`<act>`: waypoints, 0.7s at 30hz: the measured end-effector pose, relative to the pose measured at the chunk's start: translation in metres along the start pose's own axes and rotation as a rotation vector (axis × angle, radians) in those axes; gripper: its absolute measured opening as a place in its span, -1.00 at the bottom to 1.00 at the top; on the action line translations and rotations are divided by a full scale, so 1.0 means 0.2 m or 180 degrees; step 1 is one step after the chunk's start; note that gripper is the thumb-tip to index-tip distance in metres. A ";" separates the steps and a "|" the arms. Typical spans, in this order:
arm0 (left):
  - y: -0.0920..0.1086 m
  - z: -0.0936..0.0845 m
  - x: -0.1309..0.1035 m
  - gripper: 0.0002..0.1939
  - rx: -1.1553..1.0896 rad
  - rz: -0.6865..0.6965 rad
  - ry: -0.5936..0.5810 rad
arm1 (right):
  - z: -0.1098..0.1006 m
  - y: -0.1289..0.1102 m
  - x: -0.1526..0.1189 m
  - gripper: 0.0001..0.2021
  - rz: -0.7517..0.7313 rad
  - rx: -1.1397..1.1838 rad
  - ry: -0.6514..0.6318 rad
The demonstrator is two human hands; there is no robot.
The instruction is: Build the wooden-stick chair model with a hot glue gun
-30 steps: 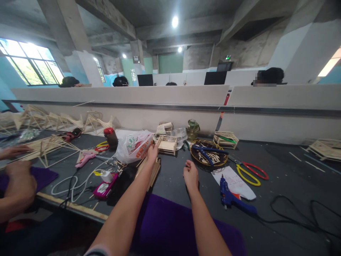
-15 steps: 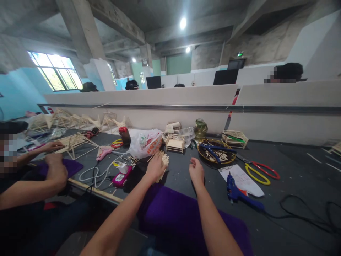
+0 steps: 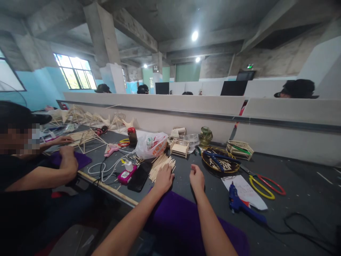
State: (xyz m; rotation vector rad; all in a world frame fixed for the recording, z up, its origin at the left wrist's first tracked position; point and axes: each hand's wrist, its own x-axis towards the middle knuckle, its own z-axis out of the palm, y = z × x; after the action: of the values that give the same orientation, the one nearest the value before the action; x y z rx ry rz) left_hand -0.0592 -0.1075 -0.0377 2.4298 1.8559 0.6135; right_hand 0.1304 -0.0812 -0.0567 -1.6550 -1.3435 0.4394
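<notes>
A fan of thin wooden sticks (image 3: pixel 159 165) lies on the dark table. My left hand (image 3: pixel 163 179) rests over their right end, fingers spread downward and touching the sticks or the table beside them; nothing is visibly gripped. Just to the right, my right hand (image 3: pixel 197 178) hovers over or rests on bare tabletop, its fingers loosely bent with nothing seen in them. Beneath both forearms is a purple cloth (image 3: pixel 178 217). A small wooden bed-like model (image 3: pixel 179 148) stands behind the sticks. Nearest my right hand is a round basket (image 3: pixel 204 166) holding short sticks and blue-handled pliers (image 3: pixel 217 160).
Left of the sticks are a black phone (image 3: pixel 139 176), a magenta power strip (image 3: pixel 127 175) and a plastic bag (image 3: pixel 151 145). On the right lie a blue glue gun (image 3: pixel 239 204), its cable and red-yellow scissors (image 3: pixel 262 185). A co-worker's arm (image 3: pixel 50 176) is at far left.
My left hand has shifted toward the right end of the sticks, uncovering more of the fan. My right hand stays about where it was. The camera view has turned slightly left and up.
</notes>
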 end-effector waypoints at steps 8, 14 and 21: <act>-0.03 -0.02 -0.01 -0.83 0.0152 -0.0998 0.0561 | 0.00 0.00 -0.01 -0.60 0.0031 -0.0051 -0.0046; -0.03 -0.04 0.00 -0.78 0.0306 -0.1145 0.0642 | 0.00 -0.01 -0.03 -0.61 -0.0022 -0.0053 -0.0089; -0.02 -0.07 0.00 -0.74 0.0204 -0.1312 0.0508 | -0.01 -0.01 -0.03 -0.61 -0.0037 -0.0106 -0.0124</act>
State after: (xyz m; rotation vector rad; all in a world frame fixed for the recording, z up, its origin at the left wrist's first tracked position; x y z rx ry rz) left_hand -0.0667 -0.1091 -0.0255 1.9827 2.3770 0.7392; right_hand 0.1289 -0.0884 -0.0560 -1.6727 -1.3951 0.4467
